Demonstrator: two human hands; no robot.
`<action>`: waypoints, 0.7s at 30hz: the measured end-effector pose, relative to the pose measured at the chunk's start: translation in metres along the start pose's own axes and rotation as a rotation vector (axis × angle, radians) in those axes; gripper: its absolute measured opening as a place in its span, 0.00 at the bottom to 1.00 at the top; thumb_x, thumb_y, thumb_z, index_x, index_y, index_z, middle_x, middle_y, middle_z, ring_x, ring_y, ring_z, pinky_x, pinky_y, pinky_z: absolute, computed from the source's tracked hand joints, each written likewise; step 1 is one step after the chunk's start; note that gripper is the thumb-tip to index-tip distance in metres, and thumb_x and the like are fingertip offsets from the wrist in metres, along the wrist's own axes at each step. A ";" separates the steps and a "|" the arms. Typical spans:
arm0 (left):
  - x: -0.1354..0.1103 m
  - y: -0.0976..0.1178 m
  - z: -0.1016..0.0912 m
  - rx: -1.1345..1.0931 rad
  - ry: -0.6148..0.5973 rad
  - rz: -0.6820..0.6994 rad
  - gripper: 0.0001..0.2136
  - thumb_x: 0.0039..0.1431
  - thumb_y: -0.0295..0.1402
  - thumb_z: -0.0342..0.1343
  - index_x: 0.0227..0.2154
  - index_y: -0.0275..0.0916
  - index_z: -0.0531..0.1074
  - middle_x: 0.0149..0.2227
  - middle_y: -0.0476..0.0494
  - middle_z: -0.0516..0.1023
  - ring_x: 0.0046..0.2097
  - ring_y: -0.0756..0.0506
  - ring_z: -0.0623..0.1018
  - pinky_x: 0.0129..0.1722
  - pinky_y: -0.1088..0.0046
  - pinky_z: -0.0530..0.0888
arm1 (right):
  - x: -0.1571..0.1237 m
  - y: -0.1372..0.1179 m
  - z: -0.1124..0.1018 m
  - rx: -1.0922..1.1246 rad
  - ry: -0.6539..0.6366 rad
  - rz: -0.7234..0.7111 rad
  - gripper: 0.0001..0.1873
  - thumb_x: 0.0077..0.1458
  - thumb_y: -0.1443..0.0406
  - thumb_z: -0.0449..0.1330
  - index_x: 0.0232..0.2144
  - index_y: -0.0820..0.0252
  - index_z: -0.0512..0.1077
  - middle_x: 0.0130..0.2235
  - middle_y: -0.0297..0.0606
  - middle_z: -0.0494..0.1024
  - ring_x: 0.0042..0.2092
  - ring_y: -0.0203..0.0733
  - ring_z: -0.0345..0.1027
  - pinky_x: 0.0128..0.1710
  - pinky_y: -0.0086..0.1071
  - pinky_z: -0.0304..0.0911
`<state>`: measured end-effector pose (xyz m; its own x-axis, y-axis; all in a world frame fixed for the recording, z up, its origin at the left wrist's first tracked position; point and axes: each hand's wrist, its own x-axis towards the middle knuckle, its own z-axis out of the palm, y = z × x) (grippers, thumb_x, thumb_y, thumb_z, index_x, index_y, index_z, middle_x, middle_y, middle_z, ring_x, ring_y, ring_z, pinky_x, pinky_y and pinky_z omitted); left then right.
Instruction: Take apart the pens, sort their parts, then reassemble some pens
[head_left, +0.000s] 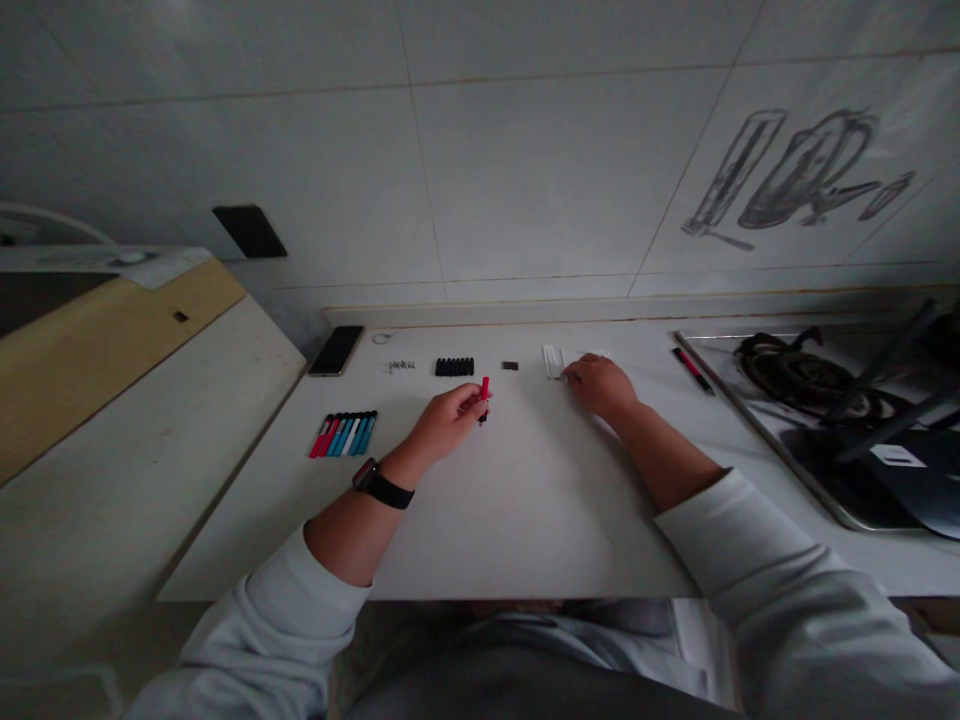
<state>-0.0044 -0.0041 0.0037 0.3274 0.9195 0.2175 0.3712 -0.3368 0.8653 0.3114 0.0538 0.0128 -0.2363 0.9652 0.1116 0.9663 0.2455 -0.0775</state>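
My left hand [450, 415] pinches a partly built pen [485, 388] upright above the table, with a red barrel on top and a black part with a thin tip below. My right hand [600, 384] rests on the table at the right, fingertips together at the near end of a group of thin white rods [553, 361]; whether a rod is between them is hidden. Between the hands, farther back, lies a small dark block [510, 366]. A row of black pen parts [454, 367] and scattered small metal pieces [401, 366] sit to its left.
Several red, blue and white pens [343, 435] lie side by side at the left. A phone [336, 351] and a ring [382, 338] are at the back left. On the right are a red-and-black pen [692, 371] and a metal-rimmed stove [757, 425]; a wall stands behind.
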 end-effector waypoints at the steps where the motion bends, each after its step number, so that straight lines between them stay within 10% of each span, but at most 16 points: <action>1: 0.000 0.000 0.000 0.002 -0.002 0.000 0.11 0.67 0.39 0.55 0.47 0.40 0.75 0.42 0.42 0.82 0.42 0.46 0.81 0.45 0.66 0.78 | -0.001 0.000 -0.002 -0.011 -0.012 -0.005 0.18 0.64 0.67 0.53 0.48 0.58 0.81 0.49 0.48 0.79 0.49 0.48 0.72 0.54 0.35 0.62; 21: 0.000 -0.001 0.000 0.060 0.002 0.020 0.09 0.67 0.40 0.55 0.42 0.40 0.74 0.37 0.45 0.81 0.39 0.47 0.79 0.42 0.69 0.75 | -0.019 -0.034 -0.009 -0.020 -0.156 -0.319 0.15 0.67 0.69 0.49 0.46 0.63 0.75 0.49 0.51 0.75 0.49 0.48 0.70 0.51 0.37 0.61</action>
<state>-0.0051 -0.0036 0.0030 0.3338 0.9127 0.2356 0.4159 -0.3669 0.8321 0.2838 0.0258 0.0225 -0.5374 0.8429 -0.0253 0.8430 0.5362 -0.0435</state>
